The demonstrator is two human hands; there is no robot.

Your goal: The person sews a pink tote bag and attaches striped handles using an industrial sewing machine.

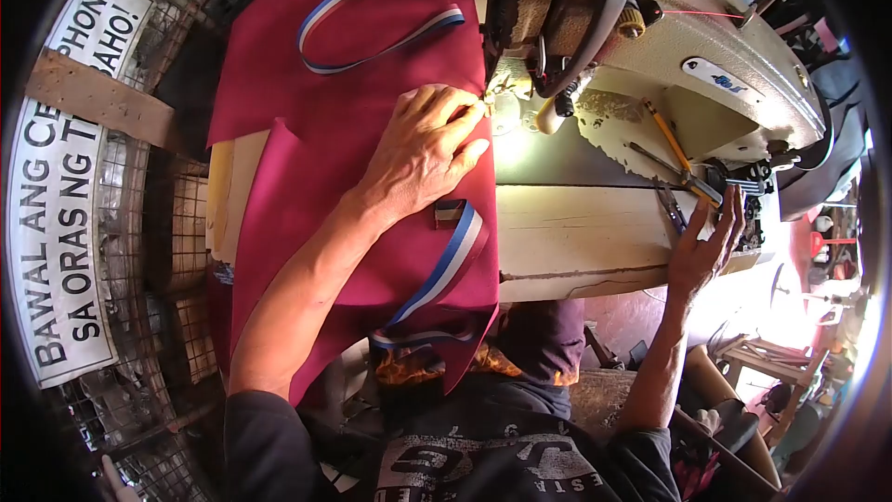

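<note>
My left hand (427, 144) rests on a large maroon cloth (316, 167), its fingers curled and pressed together at the cloth's right edge beside the needle area of a sewing machine (641, 28). A blue, white and red striped ribbon (455, 256) trails below that hand, and another length of striped ribbon (321, 14) loops across the cloth's upper part. My right hand (703, 246) reaches to the right end of the machine bed, fingers stretched out and apart. Close to it lie a yellow-handled tool (667, 133) and a small dark metal tool (671, 211); contact cannot be made out.
A lamp lights the metal plate by the needle. The worn pale tabletop (585, 232) runs along the front of the machine. Red thread (701, 13) stretches over the machine head. At left stand a wire mesh and a lettered sign (56, 223); a wooden stool (767, 358) is at right.
</note>
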